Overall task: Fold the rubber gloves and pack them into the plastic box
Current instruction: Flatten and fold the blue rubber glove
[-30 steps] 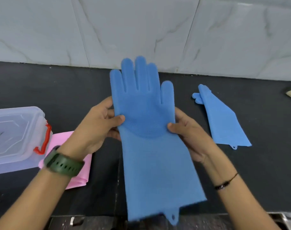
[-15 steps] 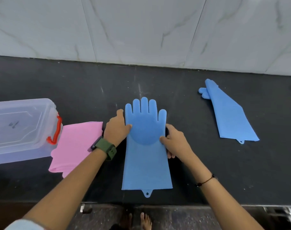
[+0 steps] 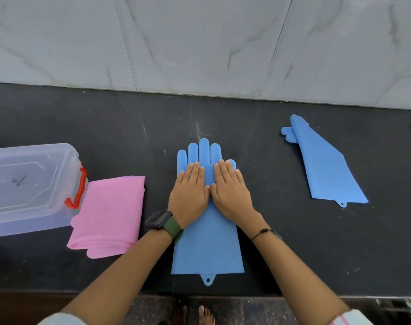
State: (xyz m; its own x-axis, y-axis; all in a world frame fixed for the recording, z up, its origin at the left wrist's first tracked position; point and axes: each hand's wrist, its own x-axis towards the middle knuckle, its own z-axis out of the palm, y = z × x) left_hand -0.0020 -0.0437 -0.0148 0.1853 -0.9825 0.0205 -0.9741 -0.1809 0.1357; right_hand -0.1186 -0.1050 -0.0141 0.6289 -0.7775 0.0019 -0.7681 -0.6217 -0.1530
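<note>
Blue rubber glove (image 3: 207, 249) lies flat on the black counter (image 3: 293, 254), left hand (image 3: 189, 193) and right hand (image 3: 231, 191) pressing it with straight fingers (palms down); smoothing outward evenly should ease folding toward the plastic box (image 3: 28, 186).

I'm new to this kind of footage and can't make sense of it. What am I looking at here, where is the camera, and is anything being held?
There is no machine: a person works with two bare hands, and the single camera sits on their head, looking forward and down, so the arms enter from the bottom edge. The left hand and right hand lie flat, fingers straight, pressing a blue rubber glove against the dark counter. Nothing is gripped. A second blue glove lies further right, apart from the hands. On the left is a clear plastic box with a red latch, its lid on, and beside it a folded pink cloth. Marble tiles form the wall behind.
</note>
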